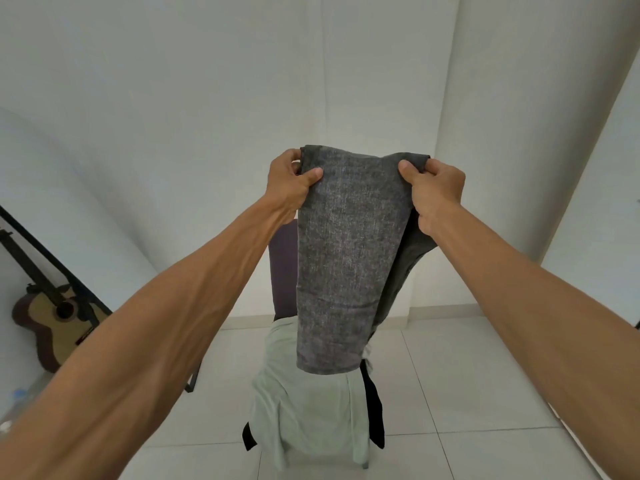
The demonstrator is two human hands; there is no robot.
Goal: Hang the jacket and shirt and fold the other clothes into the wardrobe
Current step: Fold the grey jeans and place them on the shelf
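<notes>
A grey mottled garment (346,258) hangs doubled over in front of me at arm's length. My left hand (289,181) pinches its top left corner, thumb on the near side. My right hand (434,188) grips the top right corner the same way. The cloth's lower edge dangles just above a pale green garment (311,410) draped over a chair seat. Some black clothing (375,407) sticks out from under the green one on both sides. No wardrobe is in view.
The chair has a dark purple backrest (284,268) and stands on a white tiled floor (467,375). An acoustic guitar (59,320) leans on the left wall beside a black metal frame (45,251). White walls stand behind.
</notes>
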